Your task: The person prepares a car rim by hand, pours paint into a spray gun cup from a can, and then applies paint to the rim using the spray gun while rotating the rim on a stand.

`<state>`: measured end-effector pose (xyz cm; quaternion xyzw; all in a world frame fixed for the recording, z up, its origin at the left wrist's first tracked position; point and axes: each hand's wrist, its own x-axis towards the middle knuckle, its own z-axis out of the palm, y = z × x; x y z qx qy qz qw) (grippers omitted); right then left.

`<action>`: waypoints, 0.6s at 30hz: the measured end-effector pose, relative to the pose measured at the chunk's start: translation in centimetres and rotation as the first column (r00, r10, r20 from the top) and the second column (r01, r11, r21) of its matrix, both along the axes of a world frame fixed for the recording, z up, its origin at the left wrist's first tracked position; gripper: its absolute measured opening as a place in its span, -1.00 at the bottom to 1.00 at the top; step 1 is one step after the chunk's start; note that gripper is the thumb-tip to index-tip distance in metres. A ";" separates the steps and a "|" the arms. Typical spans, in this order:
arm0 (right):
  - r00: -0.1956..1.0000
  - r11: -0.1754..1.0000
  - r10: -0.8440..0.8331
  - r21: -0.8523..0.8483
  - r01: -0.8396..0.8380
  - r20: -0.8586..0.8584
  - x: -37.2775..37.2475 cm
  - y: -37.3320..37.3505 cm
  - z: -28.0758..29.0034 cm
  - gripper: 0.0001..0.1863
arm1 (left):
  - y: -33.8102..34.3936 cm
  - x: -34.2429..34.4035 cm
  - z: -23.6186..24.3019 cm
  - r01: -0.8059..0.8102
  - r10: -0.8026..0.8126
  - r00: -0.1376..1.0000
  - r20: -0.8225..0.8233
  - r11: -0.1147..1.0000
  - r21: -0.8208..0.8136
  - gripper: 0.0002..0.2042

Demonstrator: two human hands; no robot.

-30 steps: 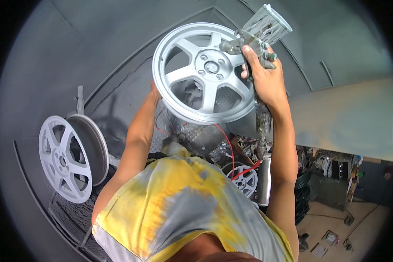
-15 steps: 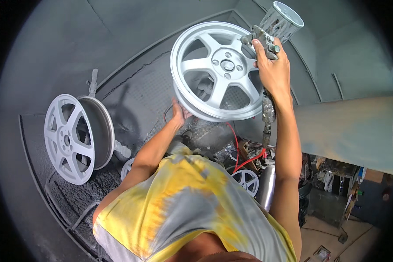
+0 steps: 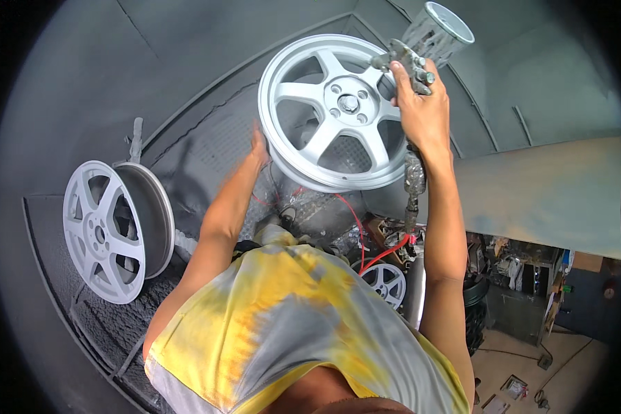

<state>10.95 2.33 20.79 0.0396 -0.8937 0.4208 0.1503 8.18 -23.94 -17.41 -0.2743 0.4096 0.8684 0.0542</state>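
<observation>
A silver-white six-spoke wheel rim (image 3: 349, 103) hangs in front of me, its face toward me; what holds it up is hidden. My right hand (image 3: 424, 114) is wrapped round a paint-crusted spray gun (image 3: 410, 67) at the wheel's upper right edge. On top of the gun sits a paint-streaked cup (image 3: 438, 34), tilted to the right. My left hand (image 3: 258, 145) is at the wheel's left edge, seen nearly side-on, fingers stretched upward and slightly blurred. Whether it touches the rim I cannot tell.
A second white wheel (image 3: 103, 233) stands on a support at the left. Another small-looking wheel (image 3: 385, 284) lies lower down beside a metal cylinder (image 3: 414, 297). A red hose (image 3: 386, 254) runs below the gun. Cluttered shelving (image 3: 521, 297) stands at the right, and grey walls surround the far side.
The hanging wheel has turned, so its spokes and bolt holes sit differently. My left hand has moved up along its left edge. My right hand still holds the spray gun near the upper right.
</observation>
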 end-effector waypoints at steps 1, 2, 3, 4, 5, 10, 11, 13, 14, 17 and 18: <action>1.000 0.999 -0.019 0.028 0.020 -0.025 -0.2 0.3 0.1 -0.64 | 0.2 0.9 -0.7 -0.019 0.019 0.997 -0.072 1.000 -0.002 -0.17; 0.998 0.998 -0.022 0.053 0.025 -0.054 -0.4 0.1 0.4 -0.65 | 0.2 1.7 -2.6 -0.092 0.092 0.995 -0.033 0.996 0.000 -0.17; 0.999 0.998 -0.028 0.050 0.030 -0.034 -0.4 -0.3 0.7 -0.65 | 0.4 2.8 -4.3 -0.163 0.163 0.987 0.010 0.987 0.002 -0.17; 0.999 0.998 -0.032 0.046 0.033 -0.033 -0.4 -0.2 0.7 -0.65 | 1.1 3.8 -5.2 -0.220 0.220 0.974 0.058 0.975 0.001 -0.17; 0.998 0.998 -0.045 0.043 0.047 -0.032 -0.4 0.1 0.7 -0.65 | 2.1 5.0 -5.5 -0.198 0.196 0.980 0.041 0.979 0.043 -0.14; 0.990 0.988 -0.130 0.072 0.134 -0.056 -1.0 1.7 -0.4 -0.65 | 9.3 11.4 2.5 -0.038 -0.015 0.980 0.197 0.965 0.260 0.05; 0.992 0.990 -0.118 0.066 0.121 -0.046 -1.2 1.5 -0.4 -0.65 | 9.7 12.6 2.4 0.001 -0.076 0.967 0.242 0.956 0.295 0.09; 0.994 0.993 -0.102 0.059 0.104 -0.030 -1.5 0.8 -0.4 -0.66 | 10.5 14.0 0.6 0.082 -0.210 0.924 0.319 0.924 0.373 0.15; 0.996 0.996 -0.083 0.027 0.084 -0.011 -1.5 0.6 -0.3 -0.67 | 10.8 14.2 -0.5 0.103 -0.238 0.923 0.303 0.910 0.402 0.17; 0.995 0.991 -0.007 -0.134 0.020 0.095 -0.6 -0.9 0.5 -0.68 | 10.2 14.2 -3.3 0.131 -0.264 0.920 0.290 0.903 0.409 0.20; 0.995 0.983 0.043 -0.182 -0.025 0.092 -0.5 -1.1 0.2 -0.68 | 9.3 13.3 -3.4 0.123 -0.241 0.921 0.305 0.925 0.359 0.18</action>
